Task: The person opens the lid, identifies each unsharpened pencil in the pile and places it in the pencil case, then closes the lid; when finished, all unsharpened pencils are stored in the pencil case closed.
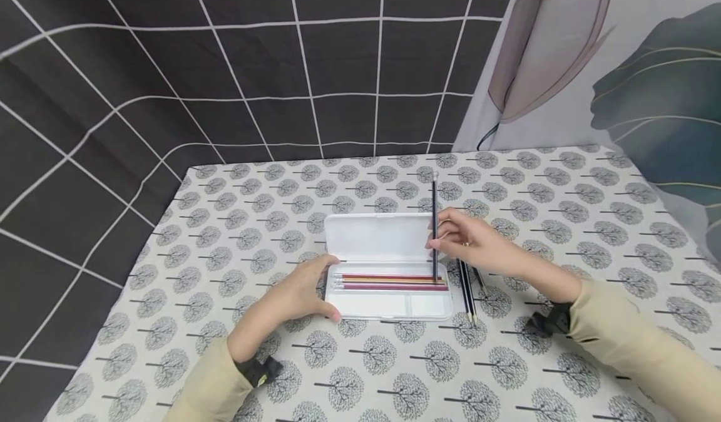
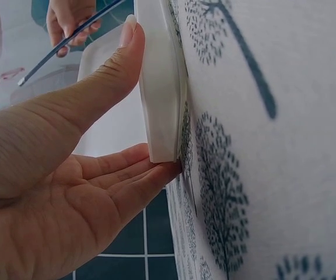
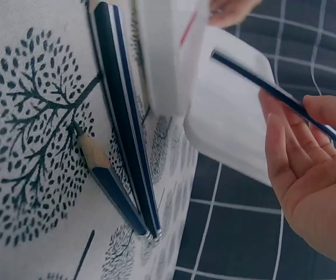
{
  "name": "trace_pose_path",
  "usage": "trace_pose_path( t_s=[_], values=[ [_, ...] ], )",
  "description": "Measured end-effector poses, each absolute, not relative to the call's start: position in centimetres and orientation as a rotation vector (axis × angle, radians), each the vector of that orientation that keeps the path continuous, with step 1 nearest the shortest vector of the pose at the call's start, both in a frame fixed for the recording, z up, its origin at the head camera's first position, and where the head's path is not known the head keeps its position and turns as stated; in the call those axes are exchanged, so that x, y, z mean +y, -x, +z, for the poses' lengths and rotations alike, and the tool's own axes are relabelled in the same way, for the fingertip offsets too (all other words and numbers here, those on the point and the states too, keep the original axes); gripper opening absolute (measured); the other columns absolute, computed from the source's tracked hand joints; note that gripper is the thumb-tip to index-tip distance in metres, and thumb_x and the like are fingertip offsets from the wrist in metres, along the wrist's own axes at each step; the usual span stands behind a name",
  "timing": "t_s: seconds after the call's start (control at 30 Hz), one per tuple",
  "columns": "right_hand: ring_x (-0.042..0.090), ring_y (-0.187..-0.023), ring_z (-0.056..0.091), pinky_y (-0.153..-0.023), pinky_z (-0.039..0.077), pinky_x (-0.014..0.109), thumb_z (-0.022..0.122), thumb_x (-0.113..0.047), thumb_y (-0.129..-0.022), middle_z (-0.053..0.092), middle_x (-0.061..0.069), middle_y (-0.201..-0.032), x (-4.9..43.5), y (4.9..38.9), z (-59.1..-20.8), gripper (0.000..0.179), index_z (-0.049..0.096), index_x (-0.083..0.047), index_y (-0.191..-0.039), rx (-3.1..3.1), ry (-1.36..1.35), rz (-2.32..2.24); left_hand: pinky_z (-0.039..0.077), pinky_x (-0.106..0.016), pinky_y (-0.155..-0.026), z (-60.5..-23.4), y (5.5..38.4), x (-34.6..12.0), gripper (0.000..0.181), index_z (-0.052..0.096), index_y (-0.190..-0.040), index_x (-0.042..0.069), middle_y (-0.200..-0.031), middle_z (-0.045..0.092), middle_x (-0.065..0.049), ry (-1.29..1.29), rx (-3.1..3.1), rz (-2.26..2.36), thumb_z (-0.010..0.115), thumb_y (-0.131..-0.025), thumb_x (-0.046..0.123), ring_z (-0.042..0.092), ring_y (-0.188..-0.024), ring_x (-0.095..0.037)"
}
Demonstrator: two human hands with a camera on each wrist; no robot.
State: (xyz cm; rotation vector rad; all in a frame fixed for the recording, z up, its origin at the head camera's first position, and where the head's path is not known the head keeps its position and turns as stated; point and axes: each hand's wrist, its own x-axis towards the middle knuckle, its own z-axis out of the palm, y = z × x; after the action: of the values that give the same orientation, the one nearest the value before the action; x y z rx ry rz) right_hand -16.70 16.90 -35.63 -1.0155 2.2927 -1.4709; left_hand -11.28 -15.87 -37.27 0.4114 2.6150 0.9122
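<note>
A white pencil case (image 1: 373, 307) lies with its lid (image 1: 377, 237) raised at the back. Several red and yellow pencils (image 1: 388, 282) lie lengthwise in its rear part. At the case's left end, my left hand (image 1: 301, 287) holds it between thumb and fingers; the left wrist view shows the thumb (image 2: 118, 67) along one side. My right hand (image 1: 470, 240) pinches a dark blue pencil (image 1: 435, 212), nearly upright, its lower end over the right part of the case. In the right wrist view, that pencil (image 3: 255, 80) slants in front of the white lid.
Right of the case lie several dark striped pencils (image 1: 466, 290), their sharpened tips toward the front; one pencil (image 3: 115, 186) lies at an angle to the others. A tree-patterned cloth (image 1: 372, 372) covers the table. Behind it hangs a dark gridded curtain (image 1: 338, 65).
</note>
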Motion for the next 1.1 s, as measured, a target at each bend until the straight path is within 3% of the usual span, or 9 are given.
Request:
trace_pose_path(
  t_s=[0.23,0.77,1.1],
  values=[
    [0.010,-0.083,0.066,-0.071,0.055,0.019,0.066,-0.013,-0.086,0.069,-0.001,-0.091,15.1,16.1,-35.7,0.022,0.059,-0.007,-0.106,2.547,1.141,-1.001,0.036,-0.049,-0.105,-37.3,11.3,-15.7,0.095,0.046,-0.130,0.004,-0.131,0.053,-0.015,-0.413,2.621,0.892,0.090,-0.048,0.024,0.047,-0.122,-0.032],
    [0.008,-0.082,0.065,-0.075,0.055,0.022,0.071,-0.004,-0.077,0.071,0.000,-0.093,14.3,15.6,-38.1,0.024,0.070,-0.008,-0.100,2.595,1.284,-0.704,0.038,-0.049,-0.104,-37.2,11.4,-15.5,0.096,0.045,-0.131,0.004,-0.130,0.053,-0.015,-0.425,2.628,0.857,0.090,-0.048,0.026,0.049,-0.120,-0.032],
    [0.012,-0.087,0.066,-0.079,0.055,0.026,0.069,-0.004,-0.079,0.070,0.001,-0.096,14.6,15.5,-38.2,0.022,0.070,-0.008,-0.101,2.570,1.333,-0.662,0.036,-0.050,-0.105,-37.3,11.4,-16.0,0.096,0.043,-0.132,0.005,-0.133,0.051,-0.016,-0.432,2.613,0.866,0.089,-0.051,0.028,0.047,-0.122,-0.032]
  ],
)
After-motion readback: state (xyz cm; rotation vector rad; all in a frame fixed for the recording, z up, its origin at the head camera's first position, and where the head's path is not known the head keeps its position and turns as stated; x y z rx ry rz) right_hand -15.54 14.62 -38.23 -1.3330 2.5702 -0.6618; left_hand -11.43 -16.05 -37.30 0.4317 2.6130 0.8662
